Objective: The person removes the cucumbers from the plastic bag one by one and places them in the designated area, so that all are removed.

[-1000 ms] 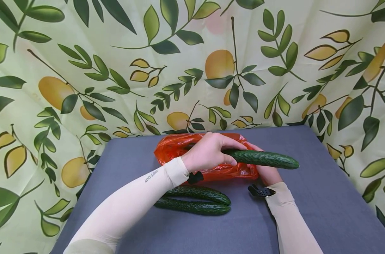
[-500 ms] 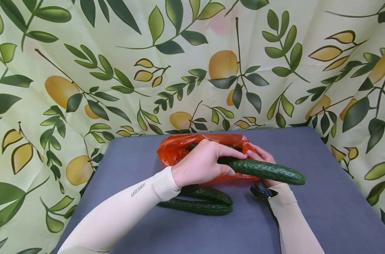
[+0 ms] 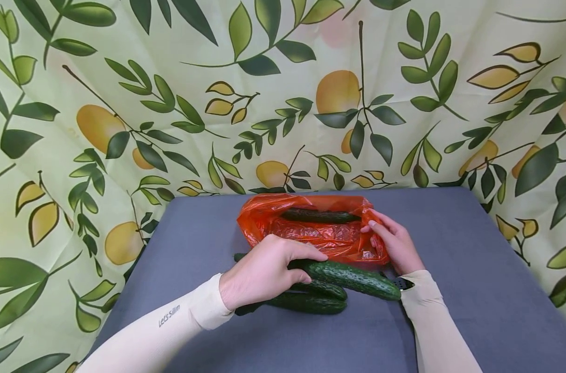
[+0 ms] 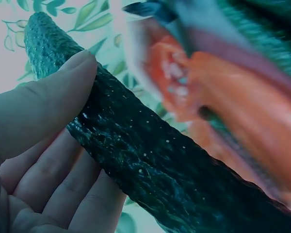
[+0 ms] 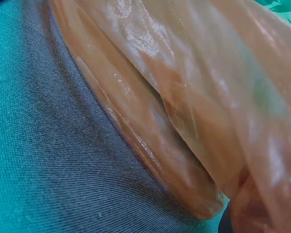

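Note:
My left hand [image 3: 269, 269] grips a long dark green cucumber [image 3: 353, 277], thumb on one side and fingers on the other. In the left wrist view the bumpy skin of this cucumber [image 4: 136, 136] fills the middle, slanting down to the right. Two more cucumbers [image 3: 311, 305] lie side by side beneath it on the table, partly hidden by the hand. Behind them is a red plastic bag [image 3: 252, 220], its mouth spread toward me, with another cucumber [image 3: 320, 215] inside. My right hand [image 3: 399, 246] holds the bag's right edge between thumb and fingers.
A grey cloth covers the table [image 3: 460, 290]. Behind it hangs a curtain [image 3: 283, 119] printed with leaves and fruit. The right wrist view shows mostly the bag's thin film [image 5: 208, 97] over the cloth. A black strap [image 3: 404, 283] circles the right wrist.
My left hand has brought the cucumber away from the bag, toward me and left, over the two on the table. The bag's inside now shows. My right hand stays at its edge.

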### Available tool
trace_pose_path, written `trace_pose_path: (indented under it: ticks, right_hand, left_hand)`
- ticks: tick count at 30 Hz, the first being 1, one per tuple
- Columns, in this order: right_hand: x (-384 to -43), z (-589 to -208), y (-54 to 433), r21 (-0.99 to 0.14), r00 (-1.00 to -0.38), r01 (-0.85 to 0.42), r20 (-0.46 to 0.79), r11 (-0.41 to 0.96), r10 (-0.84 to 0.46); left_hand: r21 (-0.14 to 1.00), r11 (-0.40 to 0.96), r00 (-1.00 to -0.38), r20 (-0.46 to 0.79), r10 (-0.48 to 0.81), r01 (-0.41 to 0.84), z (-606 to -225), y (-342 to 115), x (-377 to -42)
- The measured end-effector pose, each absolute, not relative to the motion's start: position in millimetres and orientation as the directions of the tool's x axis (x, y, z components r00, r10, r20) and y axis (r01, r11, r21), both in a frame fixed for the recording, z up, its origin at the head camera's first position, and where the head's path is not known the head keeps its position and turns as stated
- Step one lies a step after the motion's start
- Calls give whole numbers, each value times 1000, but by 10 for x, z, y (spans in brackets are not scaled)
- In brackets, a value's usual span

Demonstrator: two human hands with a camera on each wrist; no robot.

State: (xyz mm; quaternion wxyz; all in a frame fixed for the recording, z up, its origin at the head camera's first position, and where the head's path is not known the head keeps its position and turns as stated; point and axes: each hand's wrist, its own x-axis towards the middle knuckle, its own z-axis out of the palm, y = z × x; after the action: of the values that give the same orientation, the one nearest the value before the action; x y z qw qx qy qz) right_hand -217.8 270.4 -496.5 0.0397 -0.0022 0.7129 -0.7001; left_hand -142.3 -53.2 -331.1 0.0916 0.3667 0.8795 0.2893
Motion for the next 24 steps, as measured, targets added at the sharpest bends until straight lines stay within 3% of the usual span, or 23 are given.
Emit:
trace_pose_path:
  ticks: [10, 24]
  right_hand:
    - [-2195, -4956, 2712, -996, -996, 68, -71, 57, -49]
    - [-2205, -4989, 2681, -999, -998, 37, -36, -22, -54]
  left_hand:
    - [544, 648, -783, 27, 622, 533, -3794, -799, -1447]
    - [524, 711, -829, -17, 559, 469, -4202, -929, -1487]
